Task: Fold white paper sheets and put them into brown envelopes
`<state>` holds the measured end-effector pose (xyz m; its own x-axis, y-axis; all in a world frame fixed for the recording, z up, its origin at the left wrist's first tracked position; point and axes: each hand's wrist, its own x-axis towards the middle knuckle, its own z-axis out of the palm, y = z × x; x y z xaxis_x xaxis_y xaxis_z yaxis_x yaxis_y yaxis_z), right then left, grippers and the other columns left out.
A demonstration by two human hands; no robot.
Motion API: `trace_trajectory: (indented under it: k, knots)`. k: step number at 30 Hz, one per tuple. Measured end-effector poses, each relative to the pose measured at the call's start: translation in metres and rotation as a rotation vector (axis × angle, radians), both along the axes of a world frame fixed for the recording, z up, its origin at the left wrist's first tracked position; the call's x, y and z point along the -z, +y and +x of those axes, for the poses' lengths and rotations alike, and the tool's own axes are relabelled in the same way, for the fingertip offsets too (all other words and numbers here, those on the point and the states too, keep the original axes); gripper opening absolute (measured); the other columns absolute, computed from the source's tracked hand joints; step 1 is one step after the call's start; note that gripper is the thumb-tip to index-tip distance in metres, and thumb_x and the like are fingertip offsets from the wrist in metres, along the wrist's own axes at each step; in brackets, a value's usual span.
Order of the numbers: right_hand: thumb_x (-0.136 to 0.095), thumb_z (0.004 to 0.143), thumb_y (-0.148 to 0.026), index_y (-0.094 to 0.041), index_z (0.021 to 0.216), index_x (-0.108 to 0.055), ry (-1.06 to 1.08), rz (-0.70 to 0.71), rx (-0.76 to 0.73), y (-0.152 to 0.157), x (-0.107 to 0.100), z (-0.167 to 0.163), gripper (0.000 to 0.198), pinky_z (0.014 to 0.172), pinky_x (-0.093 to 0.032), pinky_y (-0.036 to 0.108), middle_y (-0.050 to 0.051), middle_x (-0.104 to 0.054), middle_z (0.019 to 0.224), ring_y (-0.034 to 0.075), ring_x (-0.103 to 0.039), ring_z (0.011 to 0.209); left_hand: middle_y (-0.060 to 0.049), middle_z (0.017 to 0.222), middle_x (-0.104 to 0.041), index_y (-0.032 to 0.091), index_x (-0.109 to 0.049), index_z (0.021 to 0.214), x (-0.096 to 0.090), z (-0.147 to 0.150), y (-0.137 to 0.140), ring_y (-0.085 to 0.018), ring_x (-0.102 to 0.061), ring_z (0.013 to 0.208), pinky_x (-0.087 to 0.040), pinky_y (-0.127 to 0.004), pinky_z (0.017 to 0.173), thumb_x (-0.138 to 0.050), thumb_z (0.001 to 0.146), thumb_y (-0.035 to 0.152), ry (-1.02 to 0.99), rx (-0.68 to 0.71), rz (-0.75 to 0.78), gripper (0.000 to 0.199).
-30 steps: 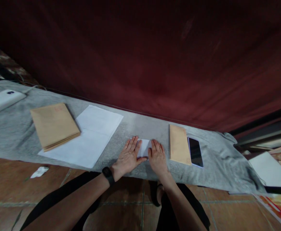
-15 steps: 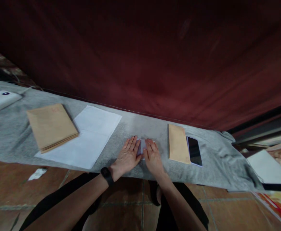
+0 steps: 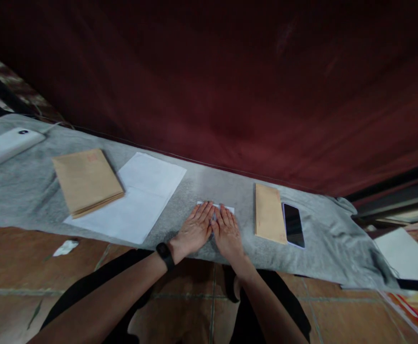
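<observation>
Both hands lie flat on a small folded sheet of white paper (image 3: 231, 209), most of which they cover. My left hand (image 3: 195, 227), with a black watch (image 3: 165, 255) on its wrist, rests palm down with fingers stretched forward. Beside it, my right hand (image 3: 226, 234) is also palm down and flat, the thumbs and index fingers of the two nearly meeting. Under them is the grey cloth (image 3: 173, 222) on the narrow table.
Left of my hands are white sheets (image 3: 140, 196), partly under a stack of brown envelopes (image 3: 89, 181). A white device (image 3: 10, 145) lies at far left. To the right are another brown envelope (image 3: 269, 215) and a phone (image 3: 294, 224). A dark red curtain (image 3: 209, 105) hangs behind.
My hands have come closer together over the paper, narrowing the gap between them. The view has shifted slightly, so the table's things appear a little further right.
</observation>
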<state>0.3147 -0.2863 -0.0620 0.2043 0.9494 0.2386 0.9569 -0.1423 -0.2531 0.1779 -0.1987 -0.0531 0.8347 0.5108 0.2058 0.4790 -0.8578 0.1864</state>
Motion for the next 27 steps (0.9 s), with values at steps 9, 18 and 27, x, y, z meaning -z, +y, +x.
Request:
trace_trajectory:
  k: [9,18,27]
  knots:
    - [-0.032,0.108,-0.031,-0.011,0.155,-0.040,-0.084,0.009,0.012,-0.003,0.003,0.005,0.051,0.121,-0.029,0.049,0.017,-0.032,0.164,0.028,-0.031,0.151,-0.019,0.162,-0.036,0.005,-0.039,0.153,-0.007,0.003,-0.005,-0.028,-0.027,0.154,-0.017,-0.049,0.127,-0.036,0.102,0.030,0.044,-0.026,0.014,0.057]
    - [-0.030,0.108,-0.027,-0.009,0.155,-0.039,-0.172,-0.037,0.016,-0.007,0.003,0.010,0.051,0.122,-0.027,0.048,0.015,-0.034,0.163,0.027,-0.030,0.152,-0.017,0.163,-0.036,0.009,-0.039,0.153,0.000,0.002,-0.005,-0.028,-0.027,0.154,-0.019,-0.050,0.127,-0.036,0.104,0.038,0.032,-0.067,0.042,0.057]
    - [-0.029,0.108,-0.031,-0.007,0.155,-0.037,-0.192,-0.001,0.033,-0.013,0.007,0.020,0.054,0.121,-0.029,0.047,0.018,-0.038,0.161,0.027,-0.035,0.150,-0.017,0.163,-0.035,0.013,-0.039,0.154,0.001,-0.003,-0.003,-0.029,-0.027,0.154,-0.017,-0.052,0.126,-0.037,0.103,0.050,0.037,-0.091,0.038,0.063]
